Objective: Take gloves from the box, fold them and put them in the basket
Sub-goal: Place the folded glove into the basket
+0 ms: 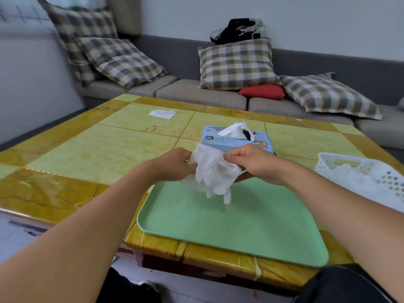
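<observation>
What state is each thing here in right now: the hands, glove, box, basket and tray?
Left hand: grips the glove.
Right hand: pinches the glove.
Glove: crumpled, held above the tray, fingers dangling.
Box: open, a glove poking out.
Basket: holds gloves.
Tray: flat on the table.

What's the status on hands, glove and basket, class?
Left hand and right hand both grip glove above green tray. Unfolded. Basket to the right, path clear.

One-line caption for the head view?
Both hands hold a white glove above the green tray, box behind.
</observation>
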{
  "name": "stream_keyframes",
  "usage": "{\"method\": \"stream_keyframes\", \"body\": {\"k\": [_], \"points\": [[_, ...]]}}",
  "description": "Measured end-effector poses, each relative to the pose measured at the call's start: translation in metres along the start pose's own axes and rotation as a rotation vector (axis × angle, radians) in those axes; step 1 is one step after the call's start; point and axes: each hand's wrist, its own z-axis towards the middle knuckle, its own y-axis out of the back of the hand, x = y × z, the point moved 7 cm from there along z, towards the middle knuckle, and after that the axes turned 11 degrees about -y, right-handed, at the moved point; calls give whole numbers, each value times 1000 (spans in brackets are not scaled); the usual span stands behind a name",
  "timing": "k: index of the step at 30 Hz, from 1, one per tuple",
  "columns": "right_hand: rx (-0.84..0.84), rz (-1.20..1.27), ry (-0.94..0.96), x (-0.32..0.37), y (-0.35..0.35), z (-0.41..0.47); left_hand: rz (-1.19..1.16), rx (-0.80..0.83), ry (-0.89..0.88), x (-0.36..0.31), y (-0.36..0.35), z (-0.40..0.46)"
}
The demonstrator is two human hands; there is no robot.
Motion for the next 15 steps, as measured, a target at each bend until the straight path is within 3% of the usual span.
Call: {"method": "stream_keyframes", "body": {"k": [2, 4, 9, 15], "points": [[-3, 180, -65, -12, 4, -2, -415, -69, 46, -12, -5, 1], [54, 236, -113, -18, -3, -5, -670, -162, 103, -20, -8, 3], [178, 531, -144, -17, -13, -10, -706, -237, 152, -31, -15, 11], [-5, 505, -55, -17, 2, -16, -714, -328, 172, -38, -14, 19]]}}
